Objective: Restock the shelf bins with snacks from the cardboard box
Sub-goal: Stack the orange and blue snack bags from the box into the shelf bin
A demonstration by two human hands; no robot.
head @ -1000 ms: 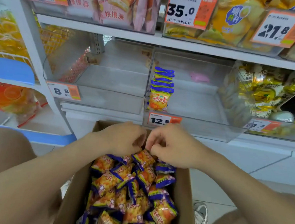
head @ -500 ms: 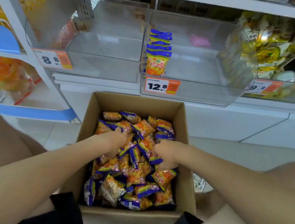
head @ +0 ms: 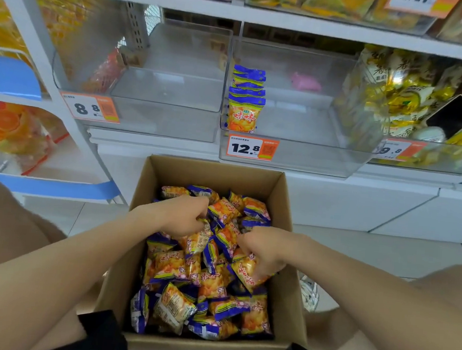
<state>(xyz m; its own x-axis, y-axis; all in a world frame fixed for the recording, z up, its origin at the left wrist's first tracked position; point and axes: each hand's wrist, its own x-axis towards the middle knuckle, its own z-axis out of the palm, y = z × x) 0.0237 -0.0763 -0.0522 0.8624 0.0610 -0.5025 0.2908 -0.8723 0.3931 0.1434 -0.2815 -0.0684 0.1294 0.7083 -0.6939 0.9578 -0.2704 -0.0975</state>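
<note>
An open cardboard box (head: 286,207) stands on the floor below the shelf, filled with several orange-and-blue snack packets (head: 175,305). Both my hands are down inside it. My left hand (head: 185,215) curls its fingers round packets near the box's back left. My right hand (head: 262,250) grips an orange packet (head: 246,275) at the right side. On the shelf above, a clear bin (head: 303,158) tagged 12.8 holds a short row of the same packets (head: 243,112) standing upright at its left wall. The rest of that bin is bare apart from a pink item at the back.
A clear bin (head: 160,114) tagged 8.8 sits left of the 12.8 bin. To the right, a bin (head: 430,160) holds gold-wrapped snacks and a dark phone-like object (head: 451,115). A blue-edged rack (head: 46,185) stands at the left. My knees flank the box.
My hands dropped from the box's far rim into the packets a second ago. Since half a second ago both have dug in and closed on packets; the view tilted slightly upward.
</note>
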